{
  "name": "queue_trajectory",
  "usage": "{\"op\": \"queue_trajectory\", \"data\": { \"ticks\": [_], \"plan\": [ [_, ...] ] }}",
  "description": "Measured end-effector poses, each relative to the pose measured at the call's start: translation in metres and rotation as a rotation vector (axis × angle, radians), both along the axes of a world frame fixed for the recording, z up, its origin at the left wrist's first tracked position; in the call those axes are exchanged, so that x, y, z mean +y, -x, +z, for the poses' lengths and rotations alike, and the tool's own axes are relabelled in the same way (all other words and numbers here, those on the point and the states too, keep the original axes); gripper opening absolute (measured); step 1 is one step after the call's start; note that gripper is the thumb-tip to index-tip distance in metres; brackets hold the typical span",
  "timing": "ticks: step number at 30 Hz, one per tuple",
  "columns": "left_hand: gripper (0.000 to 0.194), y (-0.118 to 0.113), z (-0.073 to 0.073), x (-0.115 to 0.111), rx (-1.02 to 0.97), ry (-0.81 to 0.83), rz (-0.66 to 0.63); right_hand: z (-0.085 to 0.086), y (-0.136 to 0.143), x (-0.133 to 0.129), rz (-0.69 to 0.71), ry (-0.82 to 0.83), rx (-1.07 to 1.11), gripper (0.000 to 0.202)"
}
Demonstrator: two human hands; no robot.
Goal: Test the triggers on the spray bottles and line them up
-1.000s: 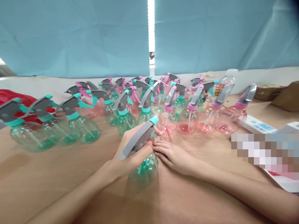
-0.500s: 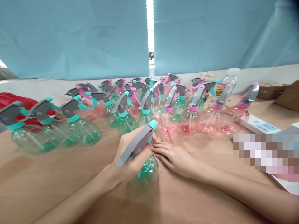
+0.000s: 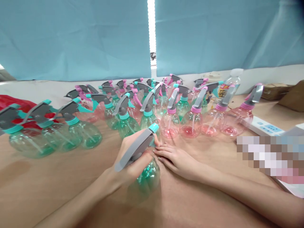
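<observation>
In the middle of the head view a green spray bottle [image 3: 149, 175] with a grey and turquoise trigger head stands on the wooden table. My left hand [image 3: 129, 161] is wrapped round its neck, just under the trigger head, and hides part of it. My right hand [image 3: 177, 160] lies palm down on the table, right beside the bottle, with its fingers stretched toward my left fingertips. Whether its fingertips touch the bottle or my left hand I cannot tell. Behind my hands stand several pink spray bottles [image 3: 170, 126] and several green spray bottles [image 3: 129, 125].
At the left several more green spray bottles [image 3: 86, 133] stand before a red bag [image 3: 20, 106]. A clear bottle [image 3: 230, 85] with a label stands at the back right, near brown packages [image 3: 293, 98]. A white panel [image 3: 266, 125] lies at the right, beside a blurred-out patch.
My left hand and the green spray bottle have shifted very slightly left in the view, along with a slight camera move. My right hand stays in place.
</observation>
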State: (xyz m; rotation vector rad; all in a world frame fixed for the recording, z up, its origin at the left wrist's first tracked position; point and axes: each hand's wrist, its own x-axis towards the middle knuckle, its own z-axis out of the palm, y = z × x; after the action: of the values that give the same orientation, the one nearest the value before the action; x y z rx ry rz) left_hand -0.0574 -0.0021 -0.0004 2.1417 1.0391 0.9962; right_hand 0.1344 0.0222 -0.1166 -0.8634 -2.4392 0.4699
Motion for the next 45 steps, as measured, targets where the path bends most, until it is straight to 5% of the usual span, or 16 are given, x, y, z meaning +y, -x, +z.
{"op": "queue_trajectory", "data": {
  "ticks": [6, 45],
  "plan": [
    [0.030, -0.0031, -0.0048, -0.0012, -0.071, 0.037, 0.037, 0.0007, -0.0004, -0.0004, -0.005, 0.008, -0.024, 0.038],
    [0.025, -0.0048, -0.0050, -0.0034, 0.016, 0.029, 0.106, -0.0028, -0.0011, 0.0020, 0.014, 0.023, 0.001, 0.035]
  ]
}}
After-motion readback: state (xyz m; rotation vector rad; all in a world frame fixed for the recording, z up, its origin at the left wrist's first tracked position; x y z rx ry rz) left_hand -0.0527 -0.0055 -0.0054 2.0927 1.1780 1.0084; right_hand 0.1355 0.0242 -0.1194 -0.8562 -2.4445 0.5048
